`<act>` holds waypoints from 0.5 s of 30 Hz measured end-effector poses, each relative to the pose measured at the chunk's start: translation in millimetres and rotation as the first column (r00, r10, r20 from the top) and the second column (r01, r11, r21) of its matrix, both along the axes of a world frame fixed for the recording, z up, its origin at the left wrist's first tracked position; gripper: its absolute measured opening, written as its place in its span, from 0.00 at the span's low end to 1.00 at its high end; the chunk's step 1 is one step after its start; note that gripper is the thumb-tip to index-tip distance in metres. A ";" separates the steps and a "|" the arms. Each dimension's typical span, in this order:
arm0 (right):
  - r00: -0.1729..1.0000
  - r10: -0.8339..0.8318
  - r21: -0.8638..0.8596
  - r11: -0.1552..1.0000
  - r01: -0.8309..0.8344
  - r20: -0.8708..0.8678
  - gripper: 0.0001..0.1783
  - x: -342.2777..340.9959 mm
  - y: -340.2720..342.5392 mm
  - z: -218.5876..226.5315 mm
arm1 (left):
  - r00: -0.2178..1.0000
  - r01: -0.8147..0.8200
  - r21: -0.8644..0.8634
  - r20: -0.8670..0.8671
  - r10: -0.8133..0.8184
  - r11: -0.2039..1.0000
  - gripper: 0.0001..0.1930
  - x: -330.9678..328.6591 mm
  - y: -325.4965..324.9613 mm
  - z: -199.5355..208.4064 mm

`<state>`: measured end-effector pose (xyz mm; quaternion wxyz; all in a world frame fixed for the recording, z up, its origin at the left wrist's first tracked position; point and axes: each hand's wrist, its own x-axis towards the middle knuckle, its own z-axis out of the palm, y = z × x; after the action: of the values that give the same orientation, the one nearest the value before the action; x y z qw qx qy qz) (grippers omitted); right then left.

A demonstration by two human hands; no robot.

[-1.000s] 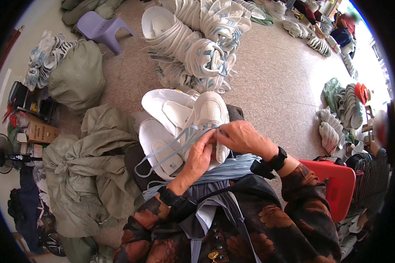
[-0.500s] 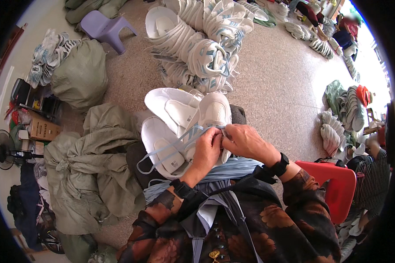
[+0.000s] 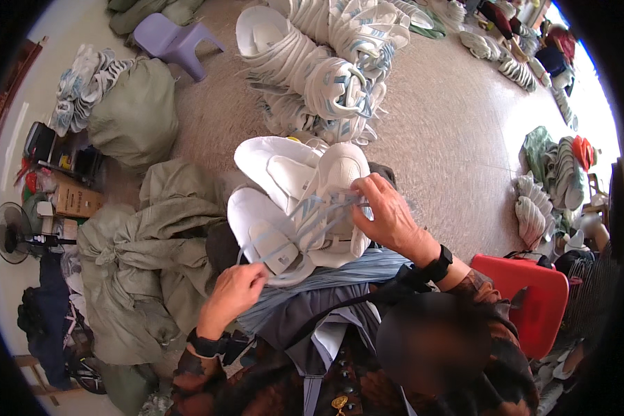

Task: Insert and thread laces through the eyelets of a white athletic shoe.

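On my lap rests a white sneaker upper (image 3: pixel 344 165), toe pointing away from me. Two more white uppers lie to its left, a farther one (image 3: pixel 263 154) and a nearer one (image 3: pixel 246 208), their pale insides showing. A light blue shoelace (image 3: pixel 310 208) runs across the shoe's opening. My right hand (image 3: pixel 390 213) is at the right side of the upper, thumb and fingers closed on the lace. Down to the left, my left hand (image 3: pixel 234 291) pinches lace beside the nearer upper. Blue laces (image 3: pixel 388 265) lie bundled across my lap.
Stacked uppers (image 3: pixel 319 76) stand on the floor ahead. Left are a purple stool (image 3: pixel 177 41), cloth sacks (image 3: pixel 135 114), a cardboard box (image 3: pixel 80 199) and a fan (image 3: pixel 14 232). A red stool (image 3: pixel 537 298) stands right; people sit among more stacks there.
My hands were together at the shoe's throat. The left has moved down and left, drawing lace out, while the right stays near the upper, its fingers raised. The view has shifted slightly.
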<state>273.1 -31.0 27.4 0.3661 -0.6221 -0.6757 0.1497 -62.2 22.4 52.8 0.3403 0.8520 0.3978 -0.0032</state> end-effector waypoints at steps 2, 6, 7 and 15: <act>0.999 0.031 0.028 0.999 -0.032 0.033 0.15 1.8 1.8 -0.7 | 0.998 -0.022 0.068 -0.056 0.026 0.997 0.08 29.5 -3.9 16.0; 0.994 0.095 0.058 0.993 -0.098 0.059 0.12 6.5 10.3 1.5 | 0.967 -0.091 0.239 0.252 0.029 0.967 0.14 79.9 -4.3 17.7; 0.994 0.096 0.057 0.993 -0.099 0.060 0.12 6.7 10.6 0.5 | 0.967 -0.092 0.238 0.254 0.030 0.967 0.14 91.7 -2.0 13.9; 0.992 0.088 -0.021 0.996 -0.091 -0.091 0.09 4.4 1.5 -8.1 | 0.933 0.009 0.532 0.300 -0.198 0.847 0.10 151.3 24.4 -23.3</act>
<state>277.5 -29.5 19.3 0.3811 -0.5884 -0.6839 0.2023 89.1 46.7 29.5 0.1597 0.9197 0.2707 0.2351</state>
